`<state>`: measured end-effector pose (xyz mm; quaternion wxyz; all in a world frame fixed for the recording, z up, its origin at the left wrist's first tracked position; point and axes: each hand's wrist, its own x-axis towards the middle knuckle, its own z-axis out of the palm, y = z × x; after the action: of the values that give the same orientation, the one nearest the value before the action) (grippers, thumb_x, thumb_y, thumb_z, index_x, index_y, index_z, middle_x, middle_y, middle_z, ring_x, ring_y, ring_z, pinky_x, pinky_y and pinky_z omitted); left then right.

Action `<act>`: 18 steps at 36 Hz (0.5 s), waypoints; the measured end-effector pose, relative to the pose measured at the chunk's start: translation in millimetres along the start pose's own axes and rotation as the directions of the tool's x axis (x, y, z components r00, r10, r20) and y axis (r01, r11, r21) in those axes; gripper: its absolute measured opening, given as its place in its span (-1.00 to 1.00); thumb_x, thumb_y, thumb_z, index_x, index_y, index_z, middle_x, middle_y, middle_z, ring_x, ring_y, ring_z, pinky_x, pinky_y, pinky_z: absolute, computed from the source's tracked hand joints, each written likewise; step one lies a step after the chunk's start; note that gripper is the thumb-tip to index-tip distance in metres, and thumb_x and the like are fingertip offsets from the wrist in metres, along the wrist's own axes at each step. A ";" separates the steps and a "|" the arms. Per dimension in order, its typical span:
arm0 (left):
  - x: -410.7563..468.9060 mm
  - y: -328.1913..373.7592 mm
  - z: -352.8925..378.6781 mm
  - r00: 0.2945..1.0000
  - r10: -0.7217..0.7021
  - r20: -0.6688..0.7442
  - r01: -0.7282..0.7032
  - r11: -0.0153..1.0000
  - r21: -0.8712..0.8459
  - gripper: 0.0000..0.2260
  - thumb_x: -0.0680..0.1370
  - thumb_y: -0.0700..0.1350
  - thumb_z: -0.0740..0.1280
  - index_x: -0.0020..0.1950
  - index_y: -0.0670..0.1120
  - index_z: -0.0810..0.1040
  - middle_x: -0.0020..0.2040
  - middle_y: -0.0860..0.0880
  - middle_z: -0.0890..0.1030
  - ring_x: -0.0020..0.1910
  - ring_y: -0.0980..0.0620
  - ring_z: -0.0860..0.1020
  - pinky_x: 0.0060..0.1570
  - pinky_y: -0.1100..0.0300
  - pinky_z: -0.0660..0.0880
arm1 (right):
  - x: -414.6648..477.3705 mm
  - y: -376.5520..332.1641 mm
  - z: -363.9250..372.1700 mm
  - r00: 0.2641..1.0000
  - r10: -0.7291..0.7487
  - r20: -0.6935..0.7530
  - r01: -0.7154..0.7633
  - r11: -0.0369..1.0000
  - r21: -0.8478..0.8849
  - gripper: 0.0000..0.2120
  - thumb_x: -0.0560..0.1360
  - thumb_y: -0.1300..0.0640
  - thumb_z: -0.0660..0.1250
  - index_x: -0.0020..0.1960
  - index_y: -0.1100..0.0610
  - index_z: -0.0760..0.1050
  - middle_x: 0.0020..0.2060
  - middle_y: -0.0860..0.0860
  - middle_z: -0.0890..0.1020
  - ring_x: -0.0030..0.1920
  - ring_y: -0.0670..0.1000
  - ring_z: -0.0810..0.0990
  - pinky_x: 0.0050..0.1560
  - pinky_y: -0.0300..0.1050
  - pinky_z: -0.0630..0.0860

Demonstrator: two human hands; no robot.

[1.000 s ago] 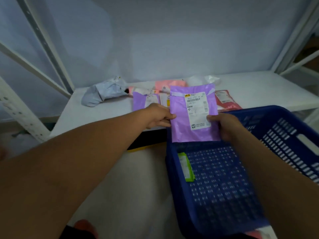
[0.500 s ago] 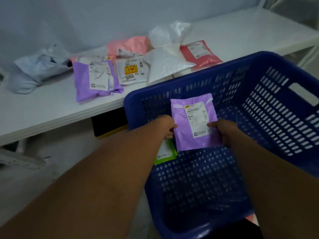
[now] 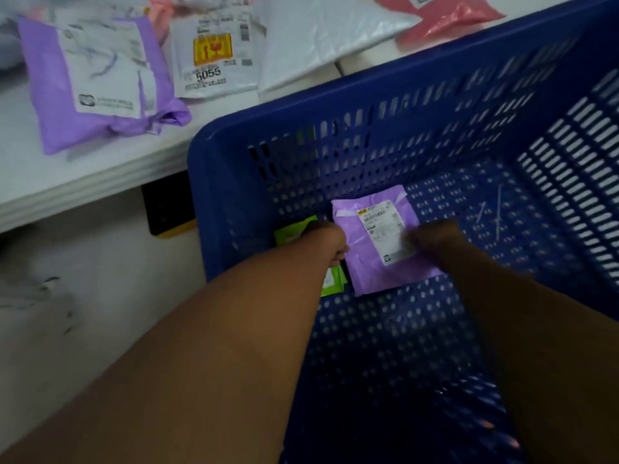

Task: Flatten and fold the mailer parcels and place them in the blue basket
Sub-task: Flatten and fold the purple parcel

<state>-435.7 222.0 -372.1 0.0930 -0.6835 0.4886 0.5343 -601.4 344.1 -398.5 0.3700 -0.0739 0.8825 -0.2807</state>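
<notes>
Pinches the mailer point(image 3: 368, 272) at its left edge with the left hand point(image 3: 330, 244), grip curled, the right hand point(image 3: 435, 237) blurred at the right edge, its grip unreadable. Sits low inside the slotted plastic basket point(image 3: 368, 95), flat, smooth purple, white label up, beside a green packet point(image 3: 291, 229).

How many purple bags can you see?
2. One purple mailer sits low in the blue basket, between the left hand and right hand. A second purple mailer lies on the white table, upper left. More may be hidden.
</notes>
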 end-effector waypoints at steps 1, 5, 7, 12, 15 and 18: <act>5.0 -0.4 -1.2 1.000 0.004 0.014 -0.004 0.999 0.043 -0.78 0.66 -0.21 0.22 -0.14 -0.29 0.45 -0.26 -0.11 0.59 -0.41 0.04 0.49 -0.40 0.19 0.47 | -2.6 -0.7 3.1 1.000 -0.003 0.006 0.004 1.000 -0.031 -0.56 0.46 0.09 0.49 0.17 0.39 0.54 0.14 0.14 0.63 0.16 0.12 0.60 0.15 -0.07 0.53; 13.4 -0.2 -6.1 0.992 0.127 -0.008 -0.122 0.967 0.223 -0.67 0.59 -0.25 0.34 0.35 -0.26 0.45 0.17 -0.18 0.64 -0.10 -0.05 0.67 -0.47 0.18 0.54 | -9.5 -2.6 16.1 0.996 -0.077 0.034 0.081 0.989 -0.126 -0.69 0.51 0.11 0.44 0.12 0.33 0.61 0.10 0.20 0.65 0.10 0.12 0.61 -0.10 -0.22 0.39; 19.0 -3.0 -3.1 0.990 0.126 -0.068 -0.098 0.941 0.323 -0.56 0.57 -0.26 0.39 0.42 -0.27 0.38 0.22 -0.24 0.60 0.05 -0.15 0.66 -0.54 0.16 0.55 | -15.3 -4.9 21.7 0.997 -0.075 0.031 0.079 0.986 -0.148 -0.72 0.51 0.13 0.42 0.14 0.29 0.61 0.11 0.18 0.65 0.16 0.14 0.60 -0.15 -0.24 0.36; 30.7 -7.4 4.6 0.958 0.229 -0.171 -0.132 0.886 0.445 -0.65 0.63 -0.14 0.30 0.39 -0.22 0.45 0.29 -0.21 0.57 0.20 -0.17 0.59 0.12 -0.01 0.58 | -25.1 -4.9 25.4 0.996 -0.085 0.012 0.086 0.988 -0.127 -0.68 0.49 0.22 0.43 0.22 0.28 0.60 0.14 0.20 0.65 0.17 0.15 0.61 -0.16 -0.29 0.35; 1.9 -5.0 0.3 0.930 0.356 -0.095 -0.239 0.778 0.580 -0.55 0.59 -0.13 0.35 0.46 -0.17 0.37 0.37 -0.17 0.51 0.27 -0.17 0.56 0.19 -0.04 0.55 | -37.2 -10.2 18.3 0.995 -0.077 -0.066 0.066 0.986 -0.155 -0.67 0.54 0.16 0.37 0.26 0.27 0.55 0.19 0.21 0.62 0.20 0.19 0.59 -0.06 -0.16 0.45; -25.7 1.3 -11.8 0.886 0.463 0.002 -0.320 0.609 0.726 -0.56 0.58 -0.14 0.37 0.44 -0.16 0.39 0.41 -0.16 0.46 0.31 -0.18 0.52 0.21 -0.01 0.52 | -63.5 -23.5 18.4 0.974 -0.139 -0.180 0.097 0.970 -0.222 -0.68 0.54 0.15 0.33 0.22 0.31 0.54 0.19 0.26 0.60 0.23 0.24 0.57 0.14 -0.01 0.51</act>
<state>-427.9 228.2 -345.7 0.1825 -0.5167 0.7997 0.2455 -545.0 338.0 -357.2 0.2546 -0.1378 0.9332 -0.2127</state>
